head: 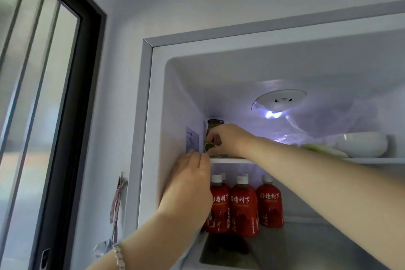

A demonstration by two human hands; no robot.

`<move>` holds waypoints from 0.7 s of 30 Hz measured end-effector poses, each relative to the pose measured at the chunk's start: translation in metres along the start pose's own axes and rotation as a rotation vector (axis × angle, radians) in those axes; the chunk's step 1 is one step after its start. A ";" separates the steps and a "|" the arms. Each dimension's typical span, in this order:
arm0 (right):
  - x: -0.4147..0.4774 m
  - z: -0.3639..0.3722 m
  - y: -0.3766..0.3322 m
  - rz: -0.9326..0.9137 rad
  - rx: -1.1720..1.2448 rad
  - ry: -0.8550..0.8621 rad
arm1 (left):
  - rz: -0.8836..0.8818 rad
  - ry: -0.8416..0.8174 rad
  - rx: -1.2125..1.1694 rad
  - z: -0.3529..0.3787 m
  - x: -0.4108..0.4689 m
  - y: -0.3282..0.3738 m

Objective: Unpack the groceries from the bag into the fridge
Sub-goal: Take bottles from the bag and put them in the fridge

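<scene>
My right hand [228, 140] curls round a small green item [208, 146] at the top shelf [232, 160], just in front of a dark-lidded jar [215, 125]. My left hand [190, 180], just below, touches the shelf's front edge, and I cannot tell whether it grips anything. Letting go this near the edge could drop the item onto the red bottles [243, 206] beneath, and a shove could topple the jar.
</scene>
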State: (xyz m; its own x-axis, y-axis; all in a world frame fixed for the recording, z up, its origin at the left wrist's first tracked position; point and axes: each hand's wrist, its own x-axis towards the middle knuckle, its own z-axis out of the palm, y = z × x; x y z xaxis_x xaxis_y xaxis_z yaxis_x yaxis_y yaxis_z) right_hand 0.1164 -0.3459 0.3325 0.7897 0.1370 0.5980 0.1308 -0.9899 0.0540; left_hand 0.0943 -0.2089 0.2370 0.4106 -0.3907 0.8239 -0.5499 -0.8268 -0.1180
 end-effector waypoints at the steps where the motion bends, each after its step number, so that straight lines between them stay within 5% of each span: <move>1: 0.002 0.001 -0.001 0.017 -0.033 -0.004 | -0.003 -0.014 0.004 -0.001 0.000 0.001; 5: 0.002 0.006 0.001 0.093 -0.072 -0.043 | 0.007 -0.060 0.061 -0.005 -0.001 0.001; 7: -0.005 0.002 0.000 0.118 0.005 -0.014 | 0.046 0.056 0.076 0.002 0.002 -0.003; 11: -0.042 -0.009 -0.006 0.175 0.199 0.327 | 0.033 -0.043 0.065 -0.001 -0.001 -0.001; 15: -0.101 -0.009 -0.021 0.090 0.232 0.450 | 0.028 -0.142 0.104 -0.005 -0.003 0.002; 21: -0.177 -0.002 -0.038 0.045 0.305 0.056 | -0.021 -0.145 0.020 -0.051 -0.048 0.012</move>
State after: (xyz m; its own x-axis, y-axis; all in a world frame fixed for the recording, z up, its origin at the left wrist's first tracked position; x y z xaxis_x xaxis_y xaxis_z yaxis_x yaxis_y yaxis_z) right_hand -0.0296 -0.3323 0.2264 0.7658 0.0827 0.6377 0.2771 -0.9373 -0.2113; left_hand 0.0307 -0.1798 0.2240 0.5239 -0.4260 0.7376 -0.5257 -0.8431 -0.1135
